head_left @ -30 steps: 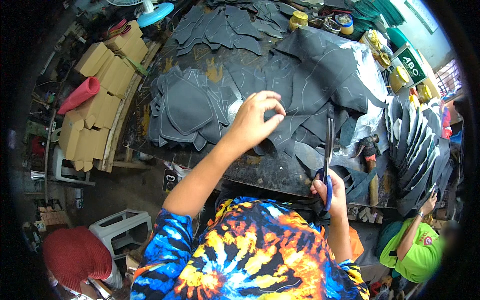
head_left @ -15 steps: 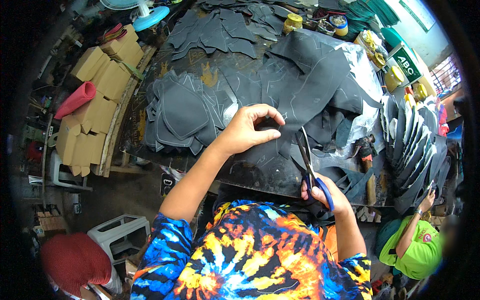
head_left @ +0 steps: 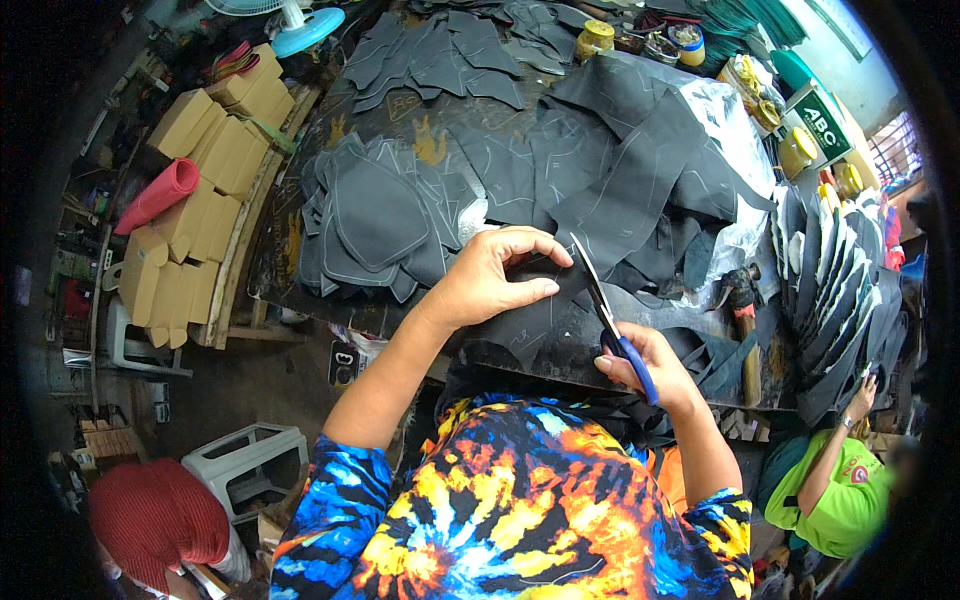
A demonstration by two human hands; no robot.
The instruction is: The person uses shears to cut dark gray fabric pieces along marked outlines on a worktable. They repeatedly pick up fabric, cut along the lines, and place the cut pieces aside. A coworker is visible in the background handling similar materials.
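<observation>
Holding item: dark sheet [head_left: 530, 310], flat on the near edge of the tabletop [head_left: 300, 250], right in front of you.

- Left hand [head_left: 490, 280]: palm down on the sheet, fingers [head_left: 535, 245] curled and pinching its edge just left of the blades.
- Right hand [head_left: 645, 365]: fingers closed through the blue handles of the scissors [head_left: 605, 315]; blades point far and slightly left, tips at the sheet beside your left fingertips. Whether the blades are parted, you cannot tell.
- Handling, judged: thin, limp, light; looks like leather or rubbery stock. It will sag where unsupported and may slide on the pieces under it. Take hold close to the cut line, flat under the palm, fingertips clear of the blades.
- Stock nearby: stack of cut pieces [head_left: 375, 215] to the far left; larger draped sheets [head_left: 640, 170] far right, pale lines marked on them.
- Hammer [head_left: 745, 300]: right of the scissors, apart from both hands.
</observation>
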